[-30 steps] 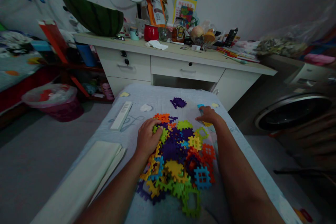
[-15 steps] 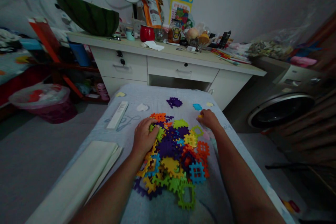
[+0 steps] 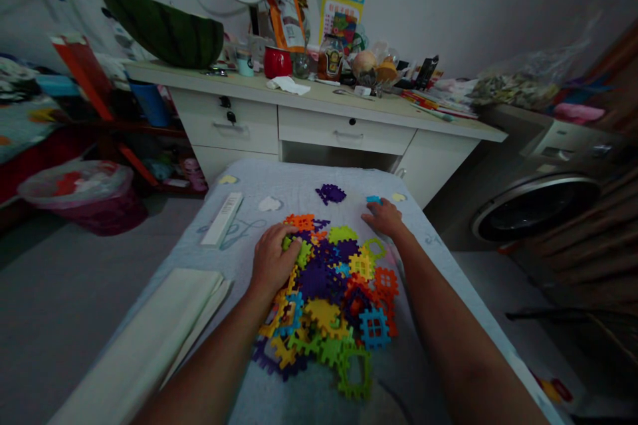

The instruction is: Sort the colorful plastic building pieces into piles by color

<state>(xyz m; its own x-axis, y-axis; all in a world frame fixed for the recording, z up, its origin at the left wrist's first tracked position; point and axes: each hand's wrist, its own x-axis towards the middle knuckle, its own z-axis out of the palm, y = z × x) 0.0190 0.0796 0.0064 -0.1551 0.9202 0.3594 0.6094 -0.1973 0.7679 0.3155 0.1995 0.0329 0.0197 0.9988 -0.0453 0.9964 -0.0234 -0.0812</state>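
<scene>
A heap of interlocking plastic tiles point(image 3: 329, 295) in many colours lies on a small table covered with a pale cloth point(image 3: 299, 176). My left hand point(image 3: 272, 259) rests on the heap's left side, fingers curled over a green tile point(image 3: 302, 254). My right hand point(image 3: 383, 218) lies palm down at the heap's far right, fingers reaching toward a small blue tile point(image 3: 373, 199); whether it holds anything is hidden. A purple tile cluster point(image 3: 330, 194) sits apart, further back.
A white barcoded strip point(image 3: 222, 218) and a white scrap point(image 3: 269, 203) lie at the left of the cloth, folded cream fabric point(image 3: 149, 339) nearer me. Behind stands a cluttered white desk point(image 3: 319, 126); a washing machine point(image 3: 538, 206) is at right, a lined bin point(image 3: 80, 196) at left.
My right hand slid back and to the left, from the heap's right edge toward the blue tile. My left hand stayed on the green tile. The view shifted slightly.
</scene>
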